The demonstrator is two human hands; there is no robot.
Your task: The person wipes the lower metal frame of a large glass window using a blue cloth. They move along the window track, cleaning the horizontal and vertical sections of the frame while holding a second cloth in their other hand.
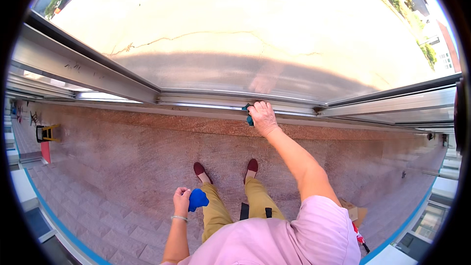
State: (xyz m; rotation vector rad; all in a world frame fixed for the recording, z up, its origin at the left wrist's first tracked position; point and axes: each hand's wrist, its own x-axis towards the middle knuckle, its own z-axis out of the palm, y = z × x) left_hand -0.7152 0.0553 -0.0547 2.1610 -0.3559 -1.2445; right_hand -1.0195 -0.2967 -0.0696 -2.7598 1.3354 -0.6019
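Note:
A dark teal cloth (250, 119) is bunched in my right hand (263, 117), which presses it on the metal sill track (206, 102) at the foot of a large window pane (235, 70). A faint reflection of that hand shows in the glass above it. Lower down, at my left side, my left hand (181, 199) pinches a bright blue cloth (198, 199) that hangs beside my leg, apart from the window.
Upright metal frame posts (88, 67) flank the pane. Reddish-brown stone floor (158, 147) spreads under my feet. A yellow-and-black step stool (48, 133) stands far left. Behind me at right is a cardboard box (349, 209), with a red-and-white item (358, 233) near it.

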